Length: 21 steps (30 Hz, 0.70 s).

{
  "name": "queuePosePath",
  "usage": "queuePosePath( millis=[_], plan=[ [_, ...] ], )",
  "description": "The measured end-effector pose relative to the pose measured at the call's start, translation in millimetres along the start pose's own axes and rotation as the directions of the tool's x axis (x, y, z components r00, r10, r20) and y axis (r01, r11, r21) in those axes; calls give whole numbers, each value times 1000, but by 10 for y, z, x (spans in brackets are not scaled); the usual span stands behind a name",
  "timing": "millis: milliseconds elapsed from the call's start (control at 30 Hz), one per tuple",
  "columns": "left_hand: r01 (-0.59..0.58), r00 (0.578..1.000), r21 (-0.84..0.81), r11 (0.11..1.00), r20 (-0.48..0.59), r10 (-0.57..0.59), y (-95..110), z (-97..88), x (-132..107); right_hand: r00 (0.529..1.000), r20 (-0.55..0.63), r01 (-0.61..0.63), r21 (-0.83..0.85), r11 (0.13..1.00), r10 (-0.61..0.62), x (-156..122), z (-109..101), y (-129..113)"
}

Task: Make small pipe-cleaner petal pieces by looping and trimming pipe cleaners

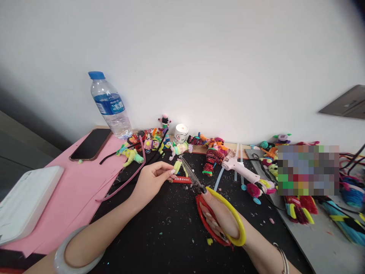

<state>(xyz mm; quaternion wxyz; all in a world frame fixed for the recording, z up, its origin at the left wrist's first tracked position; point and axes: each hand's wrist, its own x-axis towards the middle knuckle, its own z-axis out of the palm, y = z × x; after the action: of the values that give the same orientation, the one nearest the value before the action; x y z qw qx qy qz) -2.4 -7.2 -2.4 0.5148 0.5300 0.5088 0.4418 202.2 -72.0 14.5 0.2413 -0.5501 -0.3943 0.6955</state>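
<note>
My left hand (154,179) is closed in a pinch, thumb against fingertips, on a small pale yellow-green fuzzy strip (177,166). In my right hand (224,217) is a pair of scissors (196,183) with one red and one yellow handle loop. The thumb passes through the yellow loop and the fingers through the red one. Their blades point up and left, with the tips just right of the strip. Whether the blades touch it I cannot tell. Beneath the strip lies a red label with white characters (182,179) on the black mat (159,232).
A pink glue gun (239,167) lies right of the scissors. Fuzzy figures, a white paper cup (181,133) and a water bottle (110,106) line the wall. At left, a phone (91,144) and a white box (30,201) rest on pink paper (71,194).
</note>
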Motion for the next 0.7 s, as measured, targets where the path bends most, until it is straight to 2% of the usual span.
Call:
queuePosePath(
  millis=[133, 233, 333, 433, 533, 700],
  plan=[
    [37, 998, -120, 992, -39, -42, -16, 3, 23, 996, 89, 12, 105, 994, -21, 23, -29, 5],
    [59, 995, -212, 976, -60, -73, -28, 8, 36, 982, 171, 45, 211, 976, -82, 19, -33, 29],
    [70, 994, -250, 966, -67, -89, -26, 11, 39, 972, 193, 87, 239, 967, -135, -35, -10, 3],
    [52, 994, -247, 968, -78, -73, -14, 8, 37, 981, 150, 98, 156, 983, -121, -121, 9, -72],
    [19, 994, -229, 973, -100, -43, -5, 2, 30, 980, 166, 105, 28, 994, -108, -182, 1, -118],
    [-3, 992, -207, 978, -122, -23, 4, 0, 17, 979, 172, 129, -117, 985, -108, -184, -36, -72]
  ],
)
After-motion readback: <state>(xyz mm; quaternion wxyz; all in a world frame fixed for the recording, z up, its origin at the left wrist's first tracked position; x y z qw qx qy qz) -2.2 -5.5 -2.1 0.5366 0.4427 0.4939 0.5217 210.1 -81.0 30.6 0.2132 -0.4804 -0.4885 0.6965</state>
